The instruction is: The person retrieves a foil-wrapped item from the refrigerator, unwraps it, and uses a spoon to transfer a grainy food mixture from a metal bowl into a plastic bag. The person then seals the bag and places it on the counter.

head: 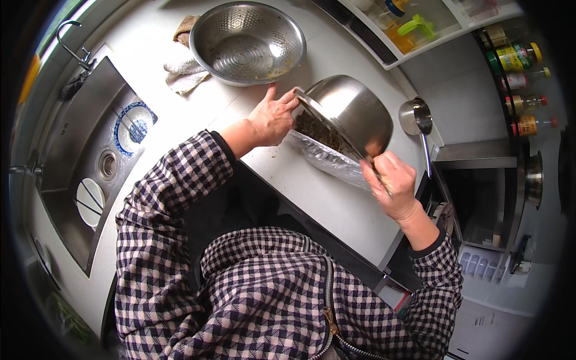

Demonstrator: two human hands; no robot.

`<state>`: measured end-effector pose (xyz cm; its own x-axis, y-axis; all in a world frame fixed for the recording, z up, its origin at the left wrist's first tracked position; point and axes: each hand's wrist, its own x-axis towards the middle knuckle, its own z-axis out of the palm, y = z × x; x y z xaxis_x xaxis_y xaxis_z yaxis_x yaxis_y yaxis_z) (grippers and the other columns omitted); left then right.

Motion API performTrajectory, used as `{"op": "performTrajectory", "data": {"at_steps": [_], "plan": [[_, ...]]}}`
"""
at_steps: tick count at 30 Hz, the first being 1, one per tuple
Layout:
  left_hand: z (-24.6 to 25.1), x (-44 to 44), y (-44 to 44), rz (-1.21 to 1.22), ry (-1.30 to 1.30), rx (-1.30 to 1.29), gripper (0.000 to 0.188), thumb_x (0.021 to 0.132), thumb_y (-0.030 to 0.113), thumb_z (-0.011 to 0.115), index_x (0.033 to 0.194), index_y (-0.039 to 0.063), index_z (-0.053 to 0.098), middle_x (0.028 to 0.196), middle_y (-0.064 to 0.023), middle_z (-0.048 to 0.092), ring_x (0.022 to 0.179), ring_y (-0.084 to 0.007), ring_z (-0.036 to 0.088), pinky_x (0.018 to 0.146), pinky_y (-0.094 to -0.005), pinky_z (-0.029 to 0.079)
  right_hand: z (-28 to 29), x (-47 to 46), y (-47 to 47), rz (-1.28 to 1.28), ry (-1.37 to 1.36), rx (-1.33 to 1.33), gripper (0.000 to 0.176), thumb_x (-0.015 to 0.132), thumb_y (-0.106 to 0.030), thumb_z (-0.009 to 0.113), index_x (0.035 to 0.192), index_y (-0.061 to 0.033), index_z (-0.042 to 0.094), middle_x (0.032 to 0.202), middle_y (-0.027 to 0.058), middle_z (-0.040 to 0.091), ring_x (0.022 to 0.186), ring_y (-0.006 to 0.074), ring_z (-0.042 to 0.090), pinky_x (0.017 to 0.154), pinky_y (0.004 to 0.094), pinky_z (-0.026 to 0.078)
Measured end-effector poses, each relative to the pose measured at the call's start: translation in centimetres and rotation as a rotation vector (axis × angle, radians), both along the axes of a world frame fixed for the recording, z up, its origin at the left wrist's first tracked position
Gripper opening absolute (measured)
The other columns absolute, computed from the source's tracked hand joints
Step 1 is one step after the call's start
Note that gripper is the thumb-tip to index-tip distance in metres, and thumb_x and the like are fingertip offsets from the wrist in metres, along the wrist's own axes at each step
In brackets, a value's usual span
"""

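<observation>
A deep stainless-steel bowl [355,101] is tipped on its side over the counter, its mouth turned toward me. My right hand [392,182] grips its near rim. At the rim's far end is my left hand [274,118], fingers bent against the edge and one finger pointing away; its exact hold is partly hidden. Dark, chopped food [321,130] shows below the rim. Under it lies clear plastic film [335,164], crumpled along the side of what looks like a shallow container, mostly hidden by the bowl.
A wide steel basin [247,45] with food scraps stands beyond my left hand, beside a cloth [184,74]. A steel ladle [416,118] lies at right. The sink [74,135] holds a blue-and-white dish [126,144], a white bowl [88,198] and chopsticks. Bottles [515,57] line a rack.
</observation>
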<state>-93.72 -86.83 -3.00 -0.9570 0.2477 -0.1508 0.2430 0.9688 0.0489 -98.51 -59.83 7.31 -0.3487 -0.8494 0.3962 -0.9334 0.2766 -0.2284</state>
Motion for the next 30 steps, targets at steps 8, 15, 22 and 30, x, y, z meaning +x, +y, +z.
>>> {"op": "performTrajectory", "data": {"at_steps": [8, 15, 22, 30], "plan": [[0.7, -0.2, 0.2, 0.034, -0.041, -0.046, 0.033, 0.083, 0.018, 0.060, 0.113, 0.027, 0.073, 0.153, -0.0170, 0.031, 0.148, -0.0292, 0.014, 0.113, -0.0608, 0.019, 0.2, -0.8, 0.2, -0.081, -0.041, -0.031, 0.027, 0.079, -0.008, 0.075, 0.067, -0.0051, 0.051, 0.063, 0.0087, 0.046, 0.050, 0.0260, 0.050, 0.047, 0.0362, 0.040], [0.9, 0.3, 0.4, 0.047, -0.068, -0.041, 0.031, 0.082, 0.018, 0.063, 0.110, 0.024, 0.073, 0.154, -0.0175, 0.030, 0.148, -0.0298, 0.014, 0.113, -0.0627, 0.018, -0.3, -1.8, 1.0, -0.139, -0.148, -0.046, 0.026, 0.082, -0.008, 0.073, 0.068, -0.0034, 0.052, 0.063, 0.0089, 0.047, 0.050, 0.0256, 0.048, 0.048, 0.0350, 0.039], [0.3, 2.0, 0.1, 0.032, 0.000, 0.069, 0.037, 0.077, 0.019, 0.064, 0.112, 0.026, 0.074, 0.151, -0.0171, 0.033, 0.147, -0.0301, 0.016, 0.112, -0.0664, 0.015, -1.1, -2.0, 1.7, -0.091, -0.096, -0.055, 0.024, 0.078, -0.005, 0.075, 0.069, -0.0037, 0.053, 0.066, 0.0087, 0.050, 0.053, 0.0261, 0.051, 0.049, 0.0355, 0.041], [1.2, 2.4, 0.2, 0.051, -0.109, 0.084, 0.044, 0.078, 0.013, 0.057, 0.116, 0.030, 0.072, 0.153, -0.0128, 0.027, 0.147, -0.0295, 0.013, 0.112, -0.0673, 0.015, 0.2, -0.1, 1.5, 0.014, -0.102, -0.084, 0.022, 0.073, -0.001, 0.076, 0.071, -0.0014, 0.054, 0.069, 0.0101, 0.053, 0.056, 0.0272, 0.054, 0.049, 0.0359, 0.043]]}}
